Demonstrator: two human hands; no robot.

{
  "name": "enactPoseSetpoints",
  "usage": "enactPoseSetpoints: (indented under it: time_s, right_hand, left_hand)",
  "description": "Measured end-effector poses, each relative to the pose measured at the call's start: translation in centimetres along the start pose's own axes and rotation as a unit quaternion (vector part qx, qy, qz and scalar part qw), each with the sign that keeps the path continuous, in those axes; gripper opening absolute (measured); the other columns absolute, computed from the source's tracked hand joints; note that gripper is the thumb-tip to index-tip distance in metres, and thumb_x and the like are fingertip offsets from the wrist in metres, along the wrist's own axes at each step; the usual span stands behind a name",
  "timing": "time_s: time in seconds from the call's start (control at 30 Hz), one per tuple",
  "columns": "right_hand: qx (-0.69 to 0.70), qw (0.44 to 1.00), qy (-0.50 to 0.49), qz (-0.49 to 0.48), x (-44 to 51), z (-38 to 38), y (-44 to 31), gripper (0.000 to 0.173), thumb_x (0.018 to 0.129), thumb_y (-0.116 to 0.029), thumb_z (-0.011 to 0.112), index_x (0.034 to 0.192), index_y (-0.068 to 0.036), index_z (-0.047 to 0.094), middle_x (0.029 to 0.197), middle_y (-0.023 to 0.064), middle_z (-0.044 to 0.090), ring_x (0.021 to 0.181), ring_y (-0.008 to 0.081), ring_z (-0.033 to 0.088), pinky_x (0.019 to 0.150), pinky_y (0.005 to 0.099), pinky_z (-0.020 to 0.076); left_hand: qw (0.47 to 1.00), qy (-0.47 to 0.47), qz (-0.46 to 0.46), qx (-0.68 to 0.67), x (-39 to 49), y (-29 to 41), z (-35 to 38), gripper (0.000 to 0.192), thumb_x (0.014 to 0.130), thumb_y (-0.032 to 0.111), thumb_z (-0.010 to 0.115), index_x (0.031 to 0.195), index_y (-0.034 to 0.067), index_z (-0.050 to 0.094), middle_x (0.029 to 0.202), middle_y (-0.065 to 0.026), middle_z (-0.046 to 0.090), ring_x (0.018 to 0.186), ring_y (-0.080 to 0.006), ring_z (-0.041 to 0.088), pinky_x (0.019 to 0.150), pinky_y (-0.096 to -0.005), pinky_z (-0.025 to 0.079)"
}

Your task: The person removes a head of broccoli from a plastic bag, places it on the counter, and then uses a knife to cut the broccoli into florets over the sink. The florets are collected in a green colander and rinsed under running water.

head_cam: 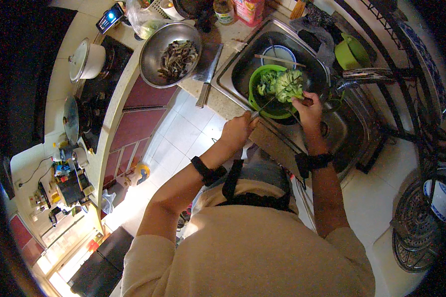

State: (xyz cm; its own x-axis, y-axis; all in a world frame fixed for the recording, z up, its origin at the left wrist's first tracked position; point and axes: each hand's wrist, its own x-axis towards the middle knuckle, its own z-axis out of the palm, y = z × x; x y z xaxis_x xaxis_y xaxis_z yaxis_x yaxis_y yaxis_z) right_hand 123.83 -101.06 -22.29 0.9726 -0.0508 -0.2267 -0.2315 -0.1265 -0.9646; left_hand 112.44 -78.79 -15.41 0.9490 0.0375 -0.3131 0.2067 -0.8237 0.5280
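My right hand [309, 110] holds a head of broccoli [289, 86] by its stem side, above a green plastic basin [251, 91] in the sink. Cut broccoli florets [265, 80] lie in the basin. In my left hand [238, 130] is the handle of a small knife [265, 104]; its thin blade points at the underside of the broccoli head. Whether the blade touches the broccoli is hard to see. Behind the basin, a blue-rimmed white bowl [277, 52] sits in the sink with a pair of chopsticks [282, 60] across it.
A steel sink [228, 80] has its faucet [364, 76] at the right. Left of it, a cleaver [210, 68] lies with its handle over the counter edge, beside a steel bowl [148, 61] of sliced mushrooms [178, 57]. A white pot [91, 61] stands on the stove [117, 55].
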Motion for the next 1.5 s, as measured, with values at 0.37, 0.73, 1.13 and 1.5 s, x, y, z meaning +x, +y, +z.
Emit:
enactPoseSetpoints:
  time_s: [0.37, 0.73, 1.13, 1.5]
  right_hand:
    - [0.194, 0.97, 0.014, 0.147, -0.5, 0.6, -0.5, 0.029, 0.079, -0.005, 0.073, 0.103, 0.0, 0.057, 0.1, 0.0098, 0.062, 0.095, 0.0231, 0.063, 0.083, 0.04, 0.0573]
    - [0.17, 0.964, 0.053, 0.199, -0.8, 2.8, 1.2, 0.029, 0.076, -0.007, 0.076, 0.098, 0.001, 0.058, 0.1, 0.0099, 0.061, 0.093, 0.0241, 0.061, 0.079, 0.0388, 0.0583]
    - [0.162, 0.963, 0.001, 0.214, 0.5, 2.4, 3.3, 0.028, 0.08, -0.015, 0.073, 0.1, 0.003, 0.063, 0.104, 0.0118, 0.062, 0.096, 0.0239, 0.061, 0.082, 0.0355, 0.0571]
    - [0.059, 0.985, -0.159, -0.011, -2.9, -1.5, 1.2, 0.017, 0.092, -0.01, 0.058, 0.102, 0.004, 0.059, 0.109, 0.0108, 0.059, 0.107, 0.0229, 0.058, 0.102, 0.0357, 0.0473]
  left_hand:
    - [0.998, -0.005, -0.012, 0.068, 1.1, -0.1, 0.9, 0.036, 0.095, 0.041, 0.05, 0.105, 0.007, 0.054, 0.071, -0.0212, 0.065, 0.065, -0.0407, 0.065, 0.054, -0.05, 0.052]
    - [0.995, -0.071, -0.041, 0.065, 2.4, -1.1, 2.9, 0.033, 0.094, 0.034, 0.052, 0.11, 0.005, 0.048, 0.087, -0.0203, 0.069, 0.08, -0.0403, 0.067, 0.067, -0.0504, 0.053]
    - [0.998, -0.016, -0.054, 0.003, 3.4, -2.5, 4.1, 0.038, 0.097, 0.041, 0.046, 0.107, 0.006, 0.054, 0.083, -0.0223, 0.067, 0.077, -0.0414, 0.066, 0.065, -0.051, 0.053]
    - [0.999, -0.013, -0.029, 0.016, 1.3, -1.4, 0.1, 0.04, 0.095, 0.043, 0.049, 0.103, 0.004, 0.055, 0.074, -0.0217, 0.066, 0.07, -0.0413, 0.065, 0.061, -0.0507, 0.052]
